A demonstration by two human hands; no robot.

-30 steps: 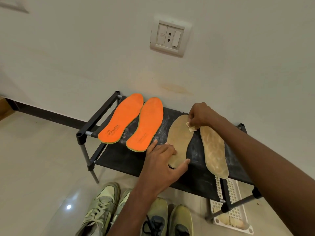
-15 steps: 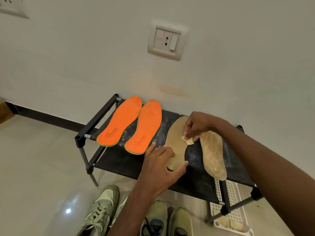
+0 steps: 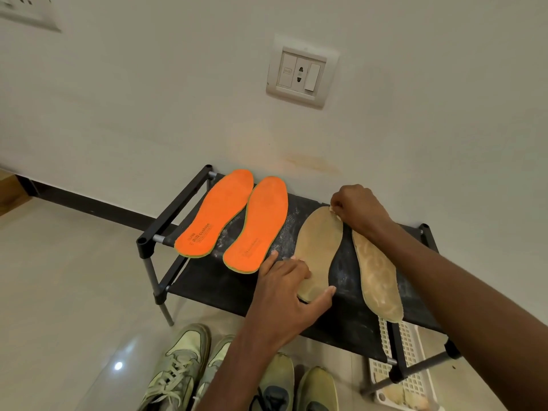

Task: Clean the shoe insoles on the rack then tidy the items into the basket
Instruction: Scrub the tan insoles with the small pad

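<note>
Two orange insoles [image 3: 216, 215] [image 3: 258, 223] lie side by side on the left of the black shoe rack [image 3: 213, 280]. To their right lie two tan insoles [image 3: 320, 247] [image 3: 376, 277]. My left hand [image 3: 284, 289] presses the heel end of the left tan insole, fingers spread flat. My right hand [image 3: 358, 209] pinches a small tan wipe at the toe end of that insole; only a scrap of the wipe shows. A white slotted basket [image 3: 412, 360] stands on the floor under the rack's right end.
Two pairs of pale green shoes [image 3: 181, 369] [image 3: 296, 387] sit on the floor in front of the rack. The rack stands against a white wall with a switch plate [image 3: 299, 72]. Powdery dust marks the rack's fabric.
My right hand has moved the wipe from the middle of the left tan insole up to its toe end. My left hand stays on the heel.
</note>
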